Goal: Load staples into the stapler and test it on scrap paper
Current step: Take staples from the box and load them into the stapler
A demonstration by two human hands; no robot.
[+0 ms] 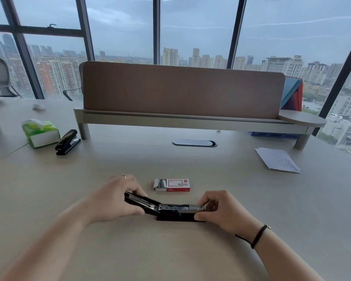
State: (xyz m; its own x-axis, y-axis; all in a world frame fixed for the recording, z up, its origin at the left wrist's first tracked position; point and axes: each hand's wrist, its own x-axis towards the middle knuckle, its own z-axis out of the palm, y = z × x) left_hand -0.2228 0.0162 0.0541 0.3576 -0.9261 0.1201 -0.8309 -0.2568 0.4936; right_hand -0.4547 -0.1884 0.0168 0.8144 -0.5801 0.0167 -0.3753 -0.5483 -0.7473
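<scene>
stapler [170, 210] lain open on desk [190, 250], just before staple box [172, 185] | lid gripped by left hand [118, 201] | magazine end pinched by right hand [221, 211] | scrap paper [278, 160] set well apart, far right

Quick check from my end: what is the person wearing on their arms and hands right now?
Both forearms are bare, no sleeves in view. The left hand wears a thin ring on one finger. The right hand has a thin black band at the wrist with a small metal piece. No gloves.

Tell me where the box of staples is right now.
In the head view the staple box lies open on the desk, centre, just beyond the opened stapler and apart from it.
</scene>
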